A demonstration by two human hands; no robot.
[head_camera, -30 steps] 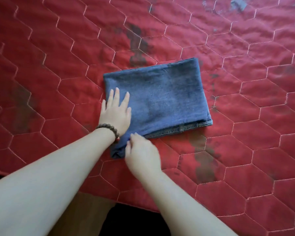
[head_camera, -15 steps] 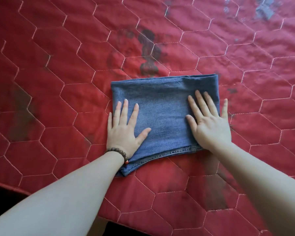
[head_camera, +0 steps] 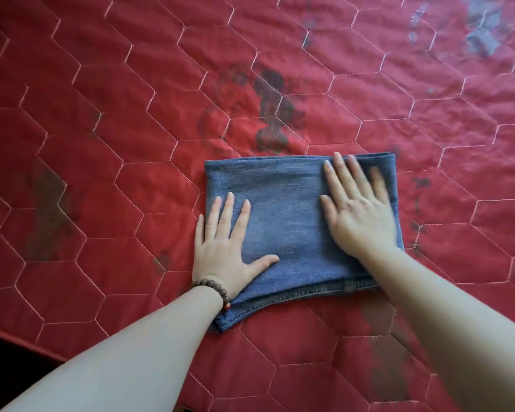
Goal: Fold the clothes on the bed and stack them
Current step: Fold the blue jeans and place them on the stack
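A red quilt (head_camera: 101,144) stitched in hexagons, with dark smudges, lies all around both hands. Between and under them sits the folded jeans (head_camera: 283,215), a soft denim rectangle. The left hand (head_camera: 223,248) and right hand (head_camera: 357,215) lie flat, fingers spread; the right has slid farther toward the far edge.

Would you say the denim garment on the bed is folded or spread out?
Folded: the denim garment lies as a compact rectangle with layered hems at its near edge, both hands pressing it flat.
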